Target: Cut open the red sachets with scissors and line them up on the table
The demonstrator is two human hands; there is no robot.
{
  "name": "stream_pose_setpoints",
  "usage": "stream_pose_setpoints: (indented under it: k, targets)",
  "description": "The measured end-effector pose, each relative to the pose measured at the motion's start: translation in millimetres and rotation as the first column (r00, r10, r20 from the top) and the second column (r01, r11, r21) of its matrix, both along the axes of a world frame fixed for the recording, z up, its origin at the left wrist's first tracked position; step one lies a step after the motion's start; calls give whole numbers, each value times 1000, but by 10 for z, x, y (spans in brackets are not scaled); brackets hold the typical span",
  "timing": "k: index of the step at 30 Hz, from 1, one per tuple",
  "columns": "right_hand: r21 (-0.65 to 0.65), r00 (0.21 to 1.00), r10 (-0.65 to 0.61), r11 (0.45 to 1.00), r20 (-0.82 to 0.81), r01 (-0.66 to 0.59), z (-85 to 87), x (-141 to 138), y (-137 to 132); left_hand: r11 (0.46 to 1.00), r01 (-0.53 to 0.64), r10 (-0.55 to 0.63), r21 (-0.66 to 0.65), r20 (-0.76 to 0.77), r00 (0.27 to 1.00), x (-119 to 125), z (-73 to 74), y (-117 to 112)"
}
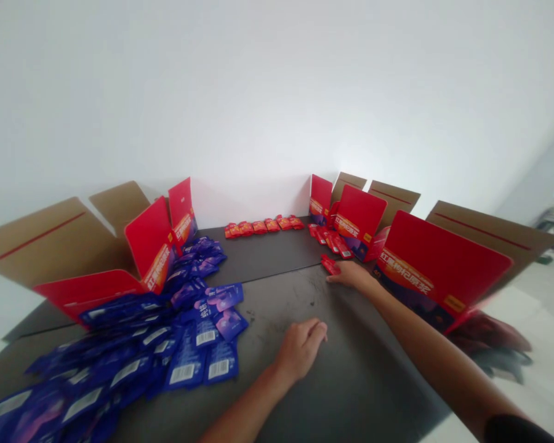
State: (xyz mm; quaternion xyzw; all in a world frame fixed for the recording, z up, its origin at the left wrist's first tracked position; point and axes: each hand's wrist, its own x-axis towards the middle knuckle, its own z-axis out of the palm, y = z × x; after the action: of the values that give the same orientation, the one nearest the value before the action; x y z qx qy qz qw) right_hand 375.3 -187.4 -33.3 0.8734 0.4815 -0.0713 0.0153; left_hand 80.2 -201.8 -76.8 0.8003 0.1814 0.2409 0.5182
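My right hand [349, 275] is stretched out over the right side of the table, its fingers on a small red pouch [330, 264]. Beyond it, several more red pouches [331, 240] lie in an overlapping row against the red boxes. My left hand [301, 349] rests above the middle of the dark table, fingers curled in and nothing visible in them. To its left, blue pouches with white barcode labels [221, 362] spread out in a large heap; some stand apart from the hand by a short gap.
Red open-topped cartons [434, 271] with raised flaps line the right edge. Other open cartons [96, 286] stand on the left behind the blue heap. A row of red-orange pouches [260, 227] lies at the back of the dark table [277, 295], near a white wall [258, 92].
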Motion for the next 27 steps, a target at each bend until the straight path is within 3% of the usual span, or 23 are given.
stream_pose_setpoints:
  k: [8, 12, 16, 22, 27]
  targets:
    - [107, 1000, -10, 994, -22, 12, -19, 63, -28, 999, -1, 1, 32, -24, 1000, 40, -41, 3]
    - [190, 998, 2, 982, -69, 11, 94, 174, -11, 1000, -17, 17, 26, -32, 999, 54, -63, -2]
    - [351, 987, 30, 936, -160, 28, 291, 327, 96, 999, -31, 31, 14, -30, 999, 52, -53, -10]
    - [607, 879, 176, 780, -443, 150, 531, 328, 703, 998, -50, 48, -37, -58, 997, 57, -67, -25]
    - [673, 742, 246, 651, -623, 349, 585, 340, 1402, 992, -73, 65, -106, -74, 995, 79, -107, -29]
